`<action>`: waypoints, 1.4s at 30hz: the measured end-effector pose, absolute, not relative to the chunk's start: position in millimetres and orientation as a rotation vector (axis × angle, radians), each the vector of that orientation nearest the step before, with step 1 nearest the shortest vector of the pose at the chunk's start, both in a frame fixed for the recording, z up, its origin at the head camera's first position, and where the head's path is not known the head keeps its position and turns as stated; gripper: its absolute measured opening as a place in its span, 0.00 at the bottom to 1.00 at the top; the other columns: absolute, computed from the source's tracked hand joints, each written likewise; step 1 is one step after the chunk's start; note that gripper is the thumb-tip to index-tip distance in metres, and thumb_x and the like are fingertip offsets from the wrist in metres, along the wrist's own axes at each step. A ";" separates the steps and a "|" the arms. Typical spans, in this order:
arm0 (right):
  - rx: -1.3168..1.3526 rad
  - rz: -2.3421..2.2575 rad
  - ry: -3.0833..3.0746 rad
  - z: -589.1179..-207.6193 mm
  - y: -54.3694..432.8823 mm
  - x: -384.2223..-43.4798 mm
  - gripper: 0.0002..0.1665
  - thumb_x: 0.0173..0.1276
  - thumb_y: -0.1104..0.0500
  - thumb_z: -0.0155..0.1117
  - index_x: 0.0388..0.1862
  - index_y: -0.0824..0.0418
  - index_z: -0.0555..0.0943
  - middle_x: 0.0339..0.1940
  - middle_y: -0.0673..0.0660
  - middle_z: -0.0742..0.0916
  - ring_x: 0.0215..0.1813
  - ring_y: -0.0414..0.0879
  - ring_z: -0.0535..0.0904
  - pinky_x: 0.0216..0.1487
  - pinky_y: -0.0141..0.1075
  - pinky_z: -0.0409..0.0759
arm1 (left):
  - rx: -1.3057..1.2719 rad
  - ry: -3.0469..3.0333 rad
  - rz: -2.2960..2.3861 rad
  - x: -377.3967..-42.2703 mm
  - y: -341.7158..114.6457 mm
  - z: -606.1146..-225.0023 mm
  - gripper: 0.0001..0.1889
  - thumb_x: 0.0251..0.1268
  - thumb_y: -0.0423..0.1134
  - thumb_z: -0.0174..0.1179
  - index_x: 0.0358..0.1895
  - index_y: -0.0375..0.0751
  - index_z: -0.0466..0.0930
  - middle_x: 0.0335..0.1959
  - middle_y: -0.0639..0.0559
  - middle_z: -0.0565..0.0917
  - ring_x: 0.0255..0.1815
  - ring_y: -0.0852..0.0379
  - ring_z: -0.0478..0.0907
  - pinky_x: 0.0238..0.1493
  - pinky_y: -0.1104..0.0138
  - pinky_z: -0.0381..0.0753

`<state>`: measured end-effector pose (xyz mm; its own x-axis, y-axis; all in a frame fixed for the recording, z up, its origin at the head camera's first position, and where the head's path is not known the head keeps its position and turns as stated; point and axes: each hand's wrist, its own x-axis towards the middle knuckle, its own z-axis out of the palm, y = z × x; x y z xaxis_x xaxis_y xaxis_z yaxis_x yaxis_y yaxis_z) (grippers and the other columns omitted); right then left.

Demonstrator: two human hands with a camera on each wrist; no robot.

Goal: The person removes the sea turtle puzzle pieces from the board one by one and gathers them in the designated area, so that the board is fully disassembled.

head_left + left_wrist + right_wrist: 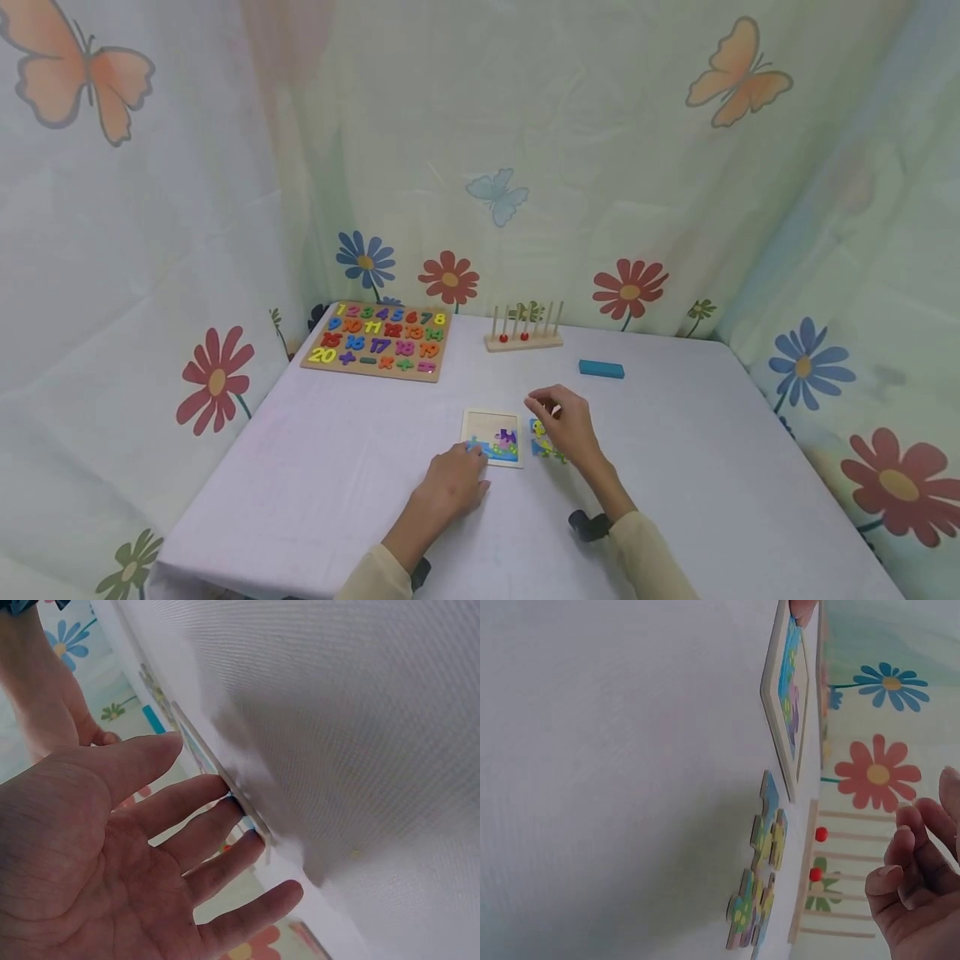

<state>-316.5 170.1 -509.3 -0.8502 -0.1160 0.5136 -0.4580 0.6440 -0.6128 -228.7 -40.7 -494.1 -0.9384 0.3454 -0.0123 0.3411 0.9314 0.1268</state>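
A small wooden puzzle tray [467, 423] lies on the table, with blue, green and purple pieces [504, 452] fitted along its near and right sides. My left hand [452, 483] rests its straight fingertips on the tray's near left corner; the left wrist view shows the palm [142, 847] with the fingers spread. Just right of the tray lie several loose jigsaw pieces [537, 447] in blue, yellow and green. Over them hovers my right hand [572, 427], its fingers loosely bent. Nothing shows between these fingers [889, 881] in the right wrist view.
A number board [370, 374] with colourful numerals sits at the back left. Behind the tray stands a wooden peg stand [543, 340] with two red beads. A teal block [602, 369] lies at the back right. Flower-printed curtains [562, 125] surround the table [300, 483].
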 end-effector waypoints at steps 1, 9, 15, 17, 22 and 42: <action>0.472 1.085 -2.437 -510.3 168.6 -317.3 0.08 0.72 0.61 0.77 0.47 0.63 0.90 0.37 0.54 0.90 0.37 0.43 0.80 0.38 0.27 0.81 | 0.539 3.050 0.192 -228.8 -40.9 -493.8 0.24 0.76 0.50 0.69 0.66 0.40 0.86 0.69 0.47 0.85 0.72 0.46 0.80 0.65 0.50 0.86; 0.634 1.169 -2.527 -517.2 158.9 -323.1 0.09 0.69 0.65 0.78 0.47 0.62 0.91 0.35 0.50 0.89 0.36 0.40 0.79 0.38 0.27 0.81 | 0.521 3.037 0.203 -229.0 -41.2 -491.9 0.24 0.76 0.51 0.69 0.67 0.42 0.85 0.69 0.48 0.85 0.72 0.46 0.80 0.64 0.44 0.85; 0.641 1.262 -2.686 -514.7 153.2 -323.4 0.11 0.67 0.65 0.80 0.48 0.63 0.91 0.34 0.48 0.88 0.37 0.41 0.79 0.39 0.27 0.79 | 0.508 3.039 0.190 -228.3 -41.0 -490.3 0.23 0.76 0.50 0.69 0.67 0.43 0.86 0.69 0.48 0.85 0.72 0.46 0.80 0.64 0.39 0.83; 0.642 1.265 -2.729 -514.6 152.4 -323.7 0.11 0.67 0.65 0.80 0.48 0.64 0.91 0.33 0.48 0.87 0.36 0.42 0.78 0.38 0.28 0.78 | 0.507 3.033 0.187 -228.7 -40.7 -490.4 0.23 0.76 0.50 0.68 0.66 0.42 0.86 0.70 0.48 0.85 0.73 0.47 0.80 0.65 0.39 0.83; 0.657 1.250 -2.810 -518.9 151.5 -325.9 0.14 0.64 0.64 0.83 0.48 0.64 0.91 0.32 0.49 0.85 0.36 0.43 0.77 0.38 0.28 0.78 | 0.502 3.027 0.182 -230.4 -40.2 -492.1 0.24 0.76 0.51 0.68 0.67 0.43 0.85 0.70 0.48 0.84 0.73 0.47 0.79 0.66 0.38 0.82; 0.567 1.225 -2.898 -524.5 146.4 -324.5 0.14 0.62 0.65 0.84 0.46 0.65 0.91 0.30 0.52 0.82 0.35 0.44 0.74 0.36 0.29 0.74 | 0.503 3.034 0.143 -229.1 -39.7 -488.3 0.23 0.76 0.50 0.68 0.67 0.43 0.85 0.69 0.49 0.85 0.72 0.48 0.80 0.64 0.40 0.84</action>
<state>-324.5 146.4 -524.5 -0.9356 -0.3427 0.0855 -0.3001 0.6436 -0.7041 -229.1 -39.7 -488.3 -0.9446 0.3248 -0.0470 0.3189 0.9423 0.1020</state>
